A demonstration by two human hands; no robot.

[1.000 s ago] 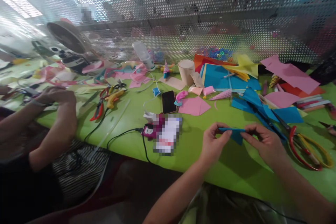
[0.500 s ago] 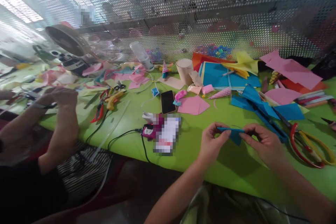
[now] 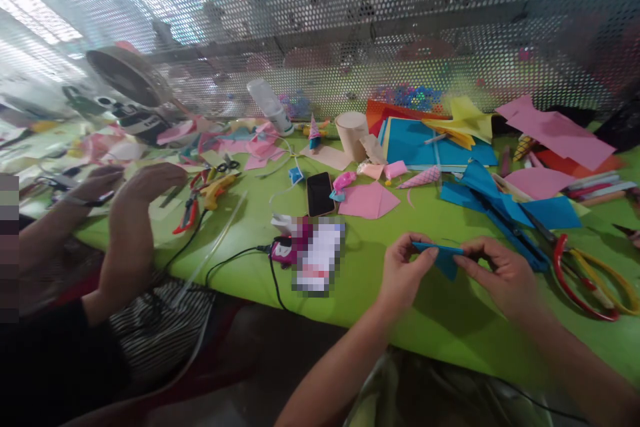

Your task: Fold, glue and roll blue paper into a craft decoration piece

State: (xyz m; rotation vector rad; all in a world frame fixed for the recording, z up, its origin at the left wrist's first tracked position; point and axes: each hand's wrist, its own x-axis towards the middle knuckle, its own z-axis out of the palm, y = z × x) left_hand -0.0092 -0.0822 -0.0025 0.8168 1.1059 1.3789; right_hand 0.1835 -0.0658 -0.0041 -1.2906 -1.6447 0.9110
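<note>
A small piece of blue craft sheet point(image 3: 447, 265) is stretched between my two hands above the green table, its top edge folded or seen edge-on. My left hand point(image 3: 407, 270) pinches its left end between thumb and fingers. The right end is pinched the same way by my right hand point(image 3: 500, 273). A pointed flap of the sheet hangs down between them. To the right of my right hand lie scissors point(image 3: 583, 280) with red and yellow handles, and a long blue tool point(image 3: 515, 233) partly under blue scraps point(image 3: 483, 180).
A phone point(image 3: 320, 257) and a purple device point(image 3: 284, 250) with cables lie left of my hands. Behind are a dark phone point(image 3: 320, 193), pink pieces point(image 3: 370, 200), a tape roll point(image 3: 351, 133) and blue sheets point(image 3: 415, 140). At left a co-worker's arms point(image 3: 130, 227) reach near pliers point(image 3: 190, 207) and a glue gun point(image 3: 217, 190).
My hands and the blue piece have hardly moved. The co-worker's nearer hand has shifted right, toward the pliers.
</note>
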